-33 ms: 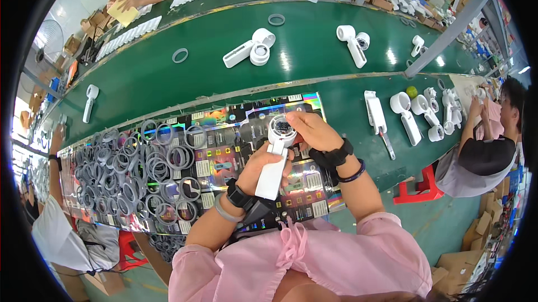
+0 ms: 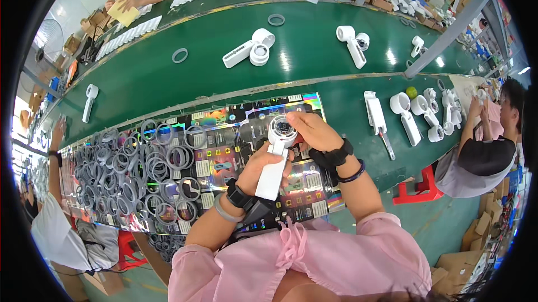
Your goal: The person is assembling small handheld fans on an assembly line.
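Observation:
A white handheld fan (image 2: 270, 179) is tilted in front of me, its round head away from my body and its handle toward me. My left hand (image 2: 259, 166) is closed round the handle just below the head. The fingers of my right hand (image 2: 310, 130) are closed on the right rim of the round fan head (image 2: 282, 128); its dark inner parts show at the centre. Exactly what my right fingertips press on is hidden. Beneath both hands lies a dark, shiny printed sheet (image 2: 221, 153). A pile of grey rings (image 2: 126, 162) covers its left part.
Across the green belt (image 2: 213, 24) lie white fan parts (image 2: 238, 54) and loose grey rings (image 2: 180, 55). More white fans (image 2: 407, 117), a screwdriver-like tool (image 2: 386, 145) and a green ball-shaped object (image 2: 411, 92) are at right. Co-workers sit left, right and across; a grey post (image 2: 448, 30) slants at right.
The co-worker's hand at the far left has shifted slightly. My hands and the fan show no visible movement.

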`<state>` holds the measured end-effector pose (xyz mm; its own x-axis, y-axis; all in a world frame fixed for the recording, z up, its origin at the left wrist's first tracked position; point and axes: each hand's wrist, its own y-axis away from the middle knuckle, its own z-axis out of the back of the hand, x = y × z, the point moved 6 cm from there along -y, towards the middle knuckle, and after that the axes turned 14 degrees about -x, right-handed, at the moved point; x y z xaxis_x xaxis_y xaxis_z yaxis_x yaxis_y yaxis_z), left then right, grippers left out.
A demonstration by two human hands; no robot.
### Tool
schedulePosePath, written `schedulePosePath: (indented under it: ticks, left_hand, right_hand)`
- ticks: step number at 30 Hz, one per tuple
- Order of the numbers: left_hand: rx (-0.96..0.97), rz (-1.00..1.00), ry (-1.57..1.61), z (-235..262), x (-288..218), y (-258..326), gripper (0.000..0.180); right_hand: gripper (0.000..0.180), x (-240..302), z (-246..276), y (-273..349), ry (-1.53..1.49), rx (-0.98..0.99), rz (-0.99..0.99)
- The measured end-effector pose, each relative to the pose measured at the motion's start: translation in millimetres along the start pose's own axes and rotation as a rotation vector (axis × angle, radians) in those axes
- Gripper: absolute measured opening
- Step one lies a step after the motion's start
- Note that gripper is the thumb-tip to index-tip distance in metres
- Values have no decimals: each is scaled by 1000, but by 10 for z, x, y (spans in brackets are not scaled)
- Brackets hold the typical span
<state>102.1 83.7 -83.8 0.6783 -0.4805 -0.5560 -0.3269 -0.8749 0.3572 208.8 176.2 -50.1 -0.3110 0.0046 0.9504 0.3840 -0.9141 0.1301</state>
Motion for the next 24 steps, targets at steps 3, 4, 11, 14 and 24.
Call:
schedulePosePath:
  ticks: [3, 4, 11, 14, 24]
  left_hand:
    - [-52, -25, -21, 40, 65, 29, 47]
    - [-51, -30, -17, 35, 67, 37, 47]
    - [-155, -82, -83, 11, 17, 41, 43]
    - [-140, -85, -62, 12, -8, 73, 40]
    - [33, -39, 70, -116, 43, 123, 34]
  right_hand:
    - [47, -19, -37, 41, 29, 7, -9]
    - [48, -24, -46, 38, 43, -14, 25]
    - [50, 139, -128, 45, 128, -134, 438]
    - [45, 222, -204, 95, 200, 33, 265]
    - [27, 355, -208, 126, 78, -34, 497]
